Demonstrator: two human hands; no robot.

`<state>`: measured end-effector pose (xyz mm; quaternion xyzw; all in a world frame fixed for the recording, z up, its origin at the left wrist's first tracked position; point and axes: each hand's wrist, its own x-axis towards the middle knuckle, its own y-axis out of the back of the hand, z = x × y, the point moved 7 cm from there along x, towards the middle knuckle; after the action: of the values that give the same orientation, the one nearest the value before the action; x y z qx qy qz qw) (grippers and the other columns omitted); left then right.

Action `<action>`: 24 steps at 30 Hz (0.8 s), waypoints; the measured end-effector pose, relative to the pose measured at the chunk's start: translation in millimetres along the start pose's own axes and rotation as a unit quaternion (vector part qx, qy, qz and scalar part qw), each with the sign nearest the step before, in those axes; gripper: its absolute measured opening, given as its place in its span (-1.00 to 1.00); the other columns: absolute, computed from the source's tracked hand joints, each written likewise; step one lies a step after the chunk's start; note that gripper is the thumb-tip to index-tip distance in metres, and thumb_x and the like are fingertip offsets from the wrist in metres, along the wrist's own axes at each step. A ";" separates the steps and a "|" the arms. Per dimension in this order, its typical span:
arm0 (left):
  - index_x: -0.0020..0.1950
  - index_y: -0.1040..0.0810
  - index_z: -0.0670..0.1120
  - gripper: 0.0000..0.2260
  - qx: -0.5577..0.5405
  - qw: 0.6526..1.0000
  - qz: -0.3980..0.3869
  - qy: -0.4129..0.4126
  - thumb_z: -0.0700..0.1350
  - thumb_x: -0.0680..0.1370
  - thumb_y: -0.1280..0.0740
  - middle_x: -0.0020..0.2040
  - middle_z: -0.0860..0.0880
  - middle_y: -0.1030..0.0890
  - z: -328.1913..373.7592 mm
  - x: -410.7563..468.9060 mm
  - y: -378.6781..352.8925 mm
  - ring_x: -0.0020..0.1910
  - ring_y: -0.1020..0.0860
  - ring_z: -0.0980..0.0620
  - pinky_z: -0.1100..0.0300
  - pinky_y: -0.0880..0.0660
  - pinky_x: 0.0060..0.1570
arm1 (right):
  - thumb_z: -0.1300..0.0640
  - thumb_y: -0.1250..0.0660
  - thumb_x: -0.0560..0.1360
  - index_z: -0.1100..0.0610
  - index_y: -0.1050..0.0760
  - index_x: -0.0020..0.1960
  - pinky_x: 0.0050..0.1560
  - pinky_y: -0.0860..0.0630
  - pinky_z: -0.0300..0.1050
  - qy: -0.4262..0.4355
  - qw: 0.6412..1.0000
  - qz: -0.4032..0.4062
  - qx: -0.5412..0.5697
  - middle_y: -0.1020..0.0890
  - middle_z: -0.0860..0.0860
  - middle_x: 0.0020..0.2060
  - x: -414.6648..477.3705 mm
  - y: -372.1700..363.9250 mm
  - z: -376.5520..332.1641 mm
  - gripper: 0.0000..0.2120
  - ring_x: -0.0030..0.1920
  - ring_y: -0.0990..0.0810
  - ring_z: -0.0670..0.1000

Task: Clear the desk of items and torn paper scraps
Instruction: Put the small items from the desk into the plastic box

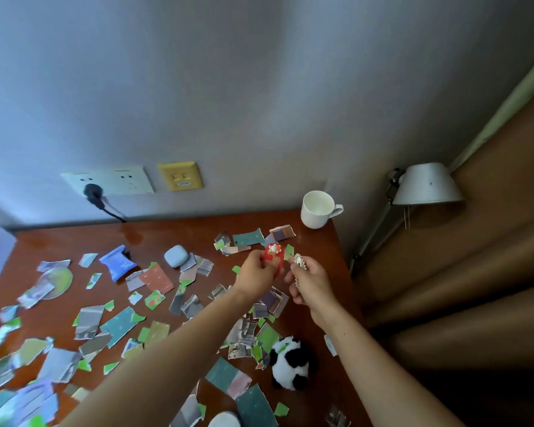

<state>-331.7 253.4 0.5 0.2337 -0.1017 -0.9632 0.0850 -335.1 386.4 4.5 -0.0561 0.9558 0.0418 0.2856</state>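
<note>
Nearest me, at the near edge of the desk (74,241), I see a white round object (225,420), only partly in frame, can't tell what it is. Torn paper scraps (121,325) lie all over the top, thickest along the left edge and near edge, mostly teal, green and grey prints; the left ones are blurred. A panda plush (290,363) lies toward the right edge, touching scraps on its left side. Both my forearms reach in from the near edge, hands raised over the right half of the desk, just beside each other. Left hand (255,275): fingers curled, pinching a small red ornament (273,260) with a white figure on top. Right hand (310,282): fingers curled round a silvery hair clip (299,261), its tip sticking out above the thumb. Further on, a pale blue earbud case (175,255) sits mid-desk, a blue packet (117,261) to its left, and a round disc (57,280) near the left edge, half under scraps. More scraps cluster just past the hands. A white mug (318,209) stands upright at the far right corner. On the wall behind: a white socket panel (111,180) with a black plug (93,192) in it, and a yellow socket (181,176). A grey lamp (426,184) stands off the right edge.
</note>
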 end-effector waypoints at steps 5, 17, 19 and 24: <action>0.00 -0.47 -0.12 -0.92 -0.079 0.996 0.026 -0.020 -0.18 0.64 -0.20 -0.18 -0.08 -0.58 7.9 -43.5 47.9 -0.25 -0.53 0.04 0.09 -0.52 -0.17 | 0.14 -0.18 0.64 0.11 -0.49 0.14 -0.56 -0.12 -0.29 0.027 0.998 -0.056 0.017 -0.46 0.00 -0.35 -36.6 -43.2 -25.4 -0.85 -0.53 -0.29 -0.12; 0.06 -0.49 -0.19 -0.87 -0.107 0.977 0.179 -0.040 -0.13 0.64 -0.23 -0.20 -0.12 -0.61 -9.1 -110.9 213.8 -0.34 -0.51 0.08 0.28 -0.46 -0.36 | 0.16 -0.16 0.64 0.14 -0.48 0.09 -0.59 -0.10 -0.31 0.070 0.981 -0.180 -0.004 -0.45 0.01 -0.36 -91.9 -187.7 -54.5 -0.86 -0.55 -0.27 -0.12; 0.10 -0.49 -0.21 -0.84 -0.111 0.974 0.196 -0.037 -0.13 0.63 -0.23 -0.12 -0.14 -0.64 -16.1 -119.9 240.0 -0.31 -0.53 0.08 0.31 -0.47 -0.34 | 0.16 -0.17 0.63 0.13 -0.49 0.07 -0.60 -0.11 -0.31 0.066 0.980 -0.190 -0.008 -0.45 0.01 -0.36 -98.0 -213.8 -53.3 -0.87 -0.55 -0.28 -0.10; 0.10 -0.47 -0.21 -0.85 -0.124 0.966 0.223 -0.032 -0.13 0.64 -0.22 -0.24 -0.04 -0.59 -37.1 -137.3 309.9 -0.36 -0.49 0.12 0.40 -0.41 -0.44 | 0.17 -0.17 0.64 0.17 -0.47 0.10 -0.61 -0.11 -0.31 0.067 0.974 -0.214 -0.004 -0.44 0.02 -0.38 -117.2 -286.3 -53.3 -0.87 -0.57 -0.27 -0.10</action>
<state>-158.0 -22.4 100.7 0.1614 -0.0335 -0.9319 0.3230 -229.1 106.7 99.7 -0.2634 0.9383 -0.0205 0.2233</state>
